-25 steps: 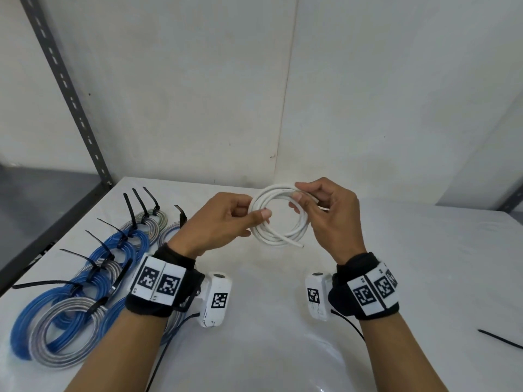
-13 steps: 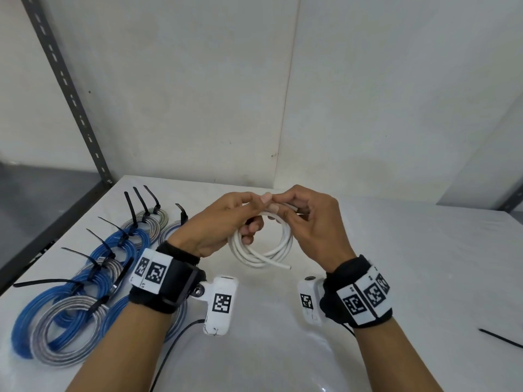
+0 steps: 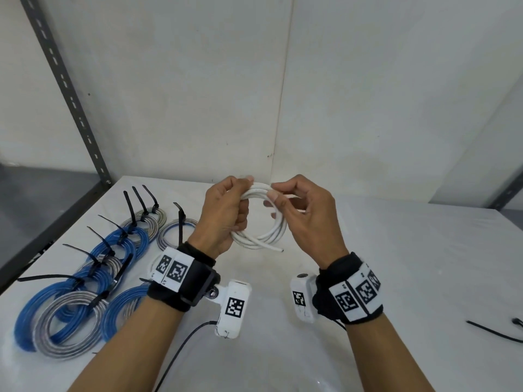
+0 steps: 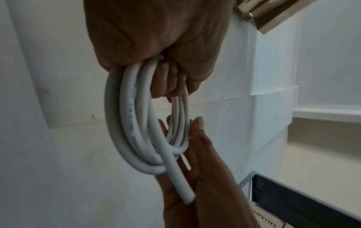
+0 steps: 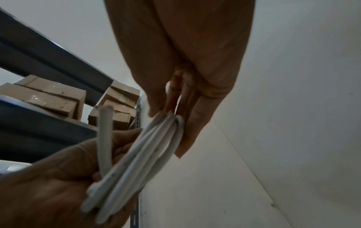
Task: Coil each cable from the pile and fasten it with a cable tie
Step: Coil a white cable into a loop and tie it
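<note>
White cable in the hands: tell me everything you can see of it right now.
The white cable is a smooth, round, plastic-looking cord wound into a few loose loops, held upright above the table. Faint print runs along its jacket. The left hand grips the coil's left side; the right hand pinches the top strands. One cut end sticks out free at the bottom. No tie is on it.

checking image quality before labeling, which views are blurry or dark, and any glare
Head view: sharp and evenly lit, wide-angle bend in the shelf post, soft glare on the table. Left wrist view: dim, left hand shadowed, white cable fairly sharp. Right wrist view: motion-blurred, right hand backlit.
</note>
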A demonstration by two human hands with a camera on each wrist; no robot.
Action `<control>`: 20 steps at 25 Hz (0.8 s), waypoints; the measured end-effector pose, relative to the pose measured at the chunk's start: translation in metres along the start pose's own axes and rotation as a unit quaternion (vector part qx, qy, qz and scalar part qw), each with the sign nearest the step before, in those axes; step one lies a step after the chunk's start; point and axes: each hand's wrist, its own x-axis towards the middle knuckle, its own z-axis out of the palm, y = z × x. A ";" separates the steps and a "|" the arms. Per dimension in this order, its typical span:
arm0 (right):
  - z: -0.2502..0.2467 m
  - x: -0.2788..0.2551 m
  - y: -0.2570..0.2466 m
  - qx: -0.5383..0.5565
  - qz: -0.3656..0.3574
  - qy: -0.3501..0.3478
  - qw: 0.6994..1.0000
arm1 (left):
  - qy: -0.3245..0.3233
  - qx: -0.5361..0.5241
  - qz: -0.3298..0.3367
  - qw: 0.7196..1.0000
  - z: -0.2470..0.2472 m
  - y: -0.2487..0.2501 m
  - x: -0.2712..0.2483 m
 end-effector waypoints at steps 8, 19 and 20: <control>-0.039 0.008 -0.019 -0.044 0.020 -0.019 0.999 | -0.166 0.158 -0.074 0.970 0.021 0.027 0.005; -0.160 -0.066 -0.008 -0.010 0.183 0.019 0.983 | -0.257 0.230 -0.163 0.924 0.120 -0.013 -0.050; -0.182 -0.067 0.007 -0.113 0.239 0.010 0.964 | -0.254 0.246 -0.156 0.922 0.124 -0.016 -0.053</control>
